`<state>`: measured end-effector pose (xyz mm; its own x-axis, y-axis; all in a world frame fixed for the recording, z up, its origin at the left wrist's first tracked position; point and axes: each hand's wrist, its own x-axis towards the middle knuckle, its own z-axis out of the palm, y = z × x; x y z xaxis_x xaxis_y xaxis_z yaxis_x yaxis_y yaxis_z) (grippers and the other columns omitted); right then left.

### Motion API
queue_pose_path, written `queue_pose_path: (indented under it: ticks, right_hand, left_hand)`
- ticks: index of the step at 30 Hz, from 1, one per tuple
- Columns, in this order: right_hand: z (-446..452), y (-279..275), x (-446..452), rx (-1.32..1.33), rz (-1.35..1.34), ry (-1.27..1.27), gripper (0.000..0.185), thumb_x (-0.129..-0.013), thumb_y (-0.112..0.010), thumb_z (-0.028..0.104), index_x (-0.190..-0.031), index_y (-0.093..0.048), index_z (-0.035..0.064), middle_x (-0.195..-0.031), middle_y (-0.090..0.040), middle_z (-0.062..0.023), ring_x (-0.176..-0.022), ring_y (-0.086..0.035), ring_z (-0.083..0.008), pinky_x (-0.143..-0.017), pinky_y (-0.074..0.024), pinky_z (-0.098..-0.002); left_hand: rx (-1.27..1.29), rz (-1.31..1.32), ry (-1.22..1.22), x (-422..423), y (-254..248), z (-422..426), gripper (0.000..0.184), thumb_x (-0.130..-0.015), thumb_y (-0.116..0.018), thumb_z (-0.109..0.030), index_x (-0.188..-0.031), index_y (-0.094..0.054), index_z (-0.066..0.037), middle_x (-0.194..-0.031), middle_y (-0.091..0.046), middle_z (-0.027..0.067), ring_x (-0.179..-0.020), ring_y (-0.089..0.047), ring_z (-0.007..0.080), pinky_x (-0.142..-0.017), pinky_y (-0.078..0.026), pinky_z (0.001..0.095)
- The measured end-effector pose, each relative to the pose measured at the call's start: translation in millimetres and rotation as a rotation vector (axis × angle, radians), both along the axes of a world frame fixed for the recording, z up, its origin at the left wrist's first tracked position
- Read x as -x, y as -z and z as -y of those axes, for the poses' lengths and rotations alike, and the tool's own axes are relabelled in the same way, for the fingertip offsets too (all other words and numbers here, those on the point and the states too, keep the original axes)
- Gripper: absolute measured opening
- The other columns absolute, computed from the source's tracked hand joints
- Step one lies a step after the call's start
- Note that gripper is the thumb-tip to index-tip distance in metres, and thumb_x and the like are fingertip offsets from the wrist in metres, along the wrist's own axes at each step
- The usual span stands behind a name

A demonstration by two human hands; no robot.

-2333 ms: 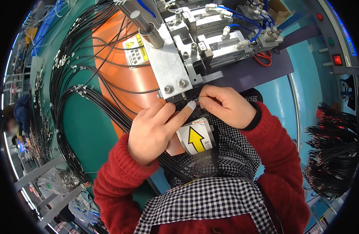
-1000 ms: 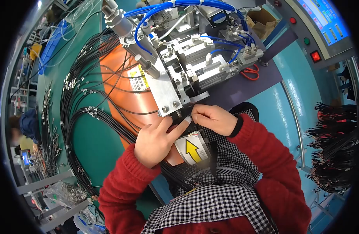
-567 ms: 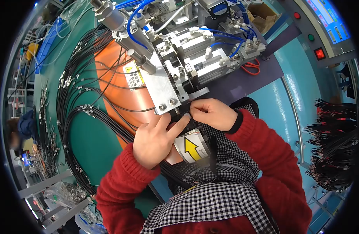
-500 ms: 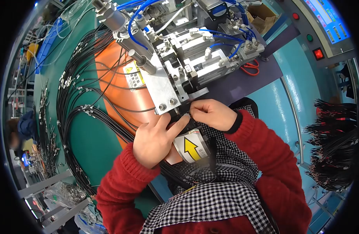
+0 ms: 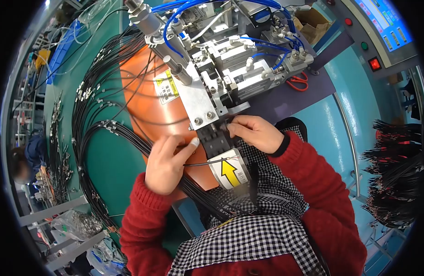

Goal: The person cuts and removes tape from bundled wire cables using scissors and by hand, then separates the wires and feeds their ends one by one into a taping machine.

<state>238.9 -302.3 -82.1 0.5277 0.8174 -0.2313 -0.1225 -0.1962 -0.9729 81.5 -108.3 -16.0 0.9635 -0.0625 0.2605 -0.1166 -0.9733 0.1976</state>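
My left hand (image 5: 165,163) is over the orange surface (image 5: 143,96), its thumb and forefinger apart and a pale cover on the thumb tip. A thin black cable (image 5: 205,163) sticks out from under this hand, seemingly held by the lower fingers, which are hidden. Its far end crosses a white label with a yellow arrow (image 5: 228,172). My right hand (image 5: 258,132) has its fingertips pinched together beside the black segmented block (image 5: 214,141), below the machine's metal plate (image 5: 198,103). What the right fingers hold, if anything, is too small to make out.
A bundle of black cables (image 5: 85,92) curves over the green table (image 5: 104,170). Red-handled scissors (image 5: 298,82) lie at the machine (image 5: 249,69). A control panel (image 5: 375,64) stands at upper right; more cables (image 5: 391,175) hang at right. Another person (image 5: 34,147) is at far left.
My left hand has drawn back left from the black block, exposing it, and the black cable now shows across the arrow label. My right hand stays near the block. The view has shifted slightly.
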Motion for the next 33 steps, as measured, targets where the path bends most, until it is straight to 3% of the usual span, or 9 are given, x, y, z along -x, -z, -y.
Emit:
queue_pose_path:
  ticks: [3,8,12,18,28,33]
  right_hand:
    - [3.6,-4.6,12.8,-0.001,0.084,0.152,0.019,-0.095,-0.051,0.018,-0.086,-0.061,0.0045,-0.075,-0.058,0.0005,-0.065,-0.047,-0.0090,-0.063,-0.0406,-0.0210]
    - [18.7,-36.1,41.0,-0.166,-0.035,0.289,0.015,-0.096,-0.051,0.014,-0.094,-0.061,0.0025,-0.080,-0.060,-0.0019,-0.067,-0.049,-0.0087,-0.064,-0.0426,-0.0203]
    - [24.5,-44.0,50.8,-0.228,-0.025,0.358,0.009,-0.093,-0.054,0.005,-0.099,-0.060,0.0011,-0.082,-0.060,-0.0035,-0.067,-0.049,-0.0076,-0.063,-0.0432,-0.0194]
    - [26.9,-52.6,52.5,-0.200,-0.021,0.240,0.011,-0.091,-0.054,-0.002,-0.101,-0.057,-0.0002,-0.093,-0.060,-0.0059,-0.080,-0.053,-0.0084,-0.073,-0.0446,-0.0185]
    - [13.2,-51.9,51.0,-0.321,-0.099,0.303,0.013,-0.089,-0.057,-0.004,-0.102,-0.058,-0.0009,-0.093,-0.061,-0.0063,-0.076,-0.053,-0.0085,-0.069,-0.0443,-0.0179]
    - [8.4,-48.9,49.5,-0.312,0.073,0.345,0.013,-0.083,-0.063,-0.003,-0.095,-0.064,-0.0010,-0.085,-0.064,-0.0047,-0.066,-0.054,-0.0083,-0.061,-0.0450,-0.0182]
  left_hand:
    - [-0.114,0.132,-0.003,-5.1,-5.6,9.7,0.024,-0.074,-0.067,-0.004,-0.098,-0.068,-0.005,-0.094,-0.060,0.0048,-0.076,-0.057,0.0204,-0.069,-0.048,0.0298]
    - [0.159,0.095,0.057,-3.7,-5.3,36.6,0.021,-0.077,-0.068,-0.003,-0.098,-0.067,-0.002,-0.086,-0.061,0.0058,-0.072,-0.056,0.0207,-0.064,-0.047,0.0284]
    - [0.522,-0.024,-0.024,-15.6,-11.3,50.0,0.017,-0.080,-0.066,0.003,-0.097,-0.067,0.002,-0.084,-0.064,0.0075,-0.066,-0.055,0.0180,-0.059,-0.046,0.0255]
    - [0.687,-0.053,-0.049,-23.3,-15.3,53.1,0.013,-0.084,-0.065,-0.001,-0.097,-0.067,0.001,-0.082,-0.063,0.0068,-0.063,-0.054,0.0176,-0.056,-0.044,0.0255]
    - [0.923,-0.077,-0.156,-23.4,-13.0,54.5,0.011,-0.084,-0.063,0.002,-0.095,-0.068,0.003,-0.077,-0.066,0.0076,-0.058,-0.055,0.0138,-0.053,-0.045,0.0243]
    - [0.893,-0.039,-0.137,-22.2,-18.3,53.7,0.013,-0.084,-0.064,0.003,-0.096,-0.068,0.002,-0.077,-0.067,0.0081,-0.060,-0.057,0.0133,-0.054,-0.046,0.0240]
